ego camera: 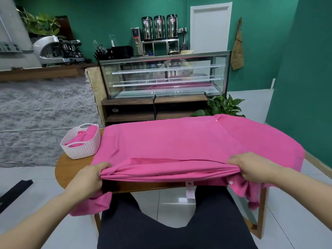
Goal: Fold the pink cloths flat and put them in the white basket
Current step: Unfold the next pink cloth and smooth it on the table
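My left hand (89, 178) and right hand (255, 168) each pinch the bunched near hem of the pink garment (170, 141), whose long axis runs 9 to 3 across the round table (71, 169). Its body lies toward 12 from both grips. The white basket (80, 146), already holding pink cloths, sits at 10, nearer my left hand.

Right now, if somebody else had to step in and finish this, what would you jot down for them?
Left hand: grips the near edge of the pink cloth, bunched.
Right hand: grips the same edge further along.
The cloth lies spread over the round wooden table, its ends hanging off the near side.
White basket: at the table's far left, already holding folded pink cloths.
Left: fold this cloth flat and put it in the basket.
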Available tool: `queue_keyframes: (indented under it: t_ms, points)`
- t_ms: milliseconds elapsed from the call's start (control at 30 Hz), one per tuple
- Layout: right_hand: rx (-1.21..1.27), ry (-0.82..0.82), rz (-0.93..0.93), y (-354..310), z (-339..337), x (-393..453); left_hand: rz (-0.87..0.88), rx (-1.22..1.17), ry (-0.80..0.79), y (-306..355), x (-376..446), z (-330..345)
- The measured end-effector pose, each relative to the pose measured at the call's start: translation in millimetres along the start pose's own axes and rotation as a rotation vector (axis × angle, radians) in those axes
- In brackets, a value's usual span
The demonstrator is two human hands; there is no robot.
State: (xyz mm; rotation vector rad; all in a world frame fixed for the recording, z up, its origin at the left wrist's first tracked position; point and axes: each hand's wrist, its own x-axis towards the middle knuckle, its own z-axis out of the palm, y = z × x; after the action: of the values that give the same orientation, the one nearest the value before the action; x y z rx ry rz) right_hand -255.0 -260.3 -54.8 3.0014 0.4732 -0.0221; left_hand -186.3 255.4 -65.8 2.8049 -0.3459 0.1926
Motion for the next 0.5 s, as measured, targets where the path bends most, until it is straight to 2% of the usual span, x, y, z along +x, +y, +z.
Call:
queue_keyframes:
  t_ms: [100, 200, 267, 400, 500]
  points:
    - [-0.042, 0.021, 0.063, 1, -5, -2, 0.005, 0.087, -0.031, 3, -8, -4]
    - [-0.042, 0.111, -0.005, 2, -5, -14, 0.116, 0.232, -0.016, 5, -15, -11]
    - [-0.051, 0.077, -0.030, 0, -8, -20, 0.197, 0.297, -0.041, 10, -17, -11]
    - [-0.170, -0.068, 0.013, -5, -7, -16, 0.171, 0.411, -0.121, 6, -9, 1]
    - [-0.169, 0.085, -0.065, 1, -1, -9, 0.248, 0.445, -0.046, -3, -2, 4]
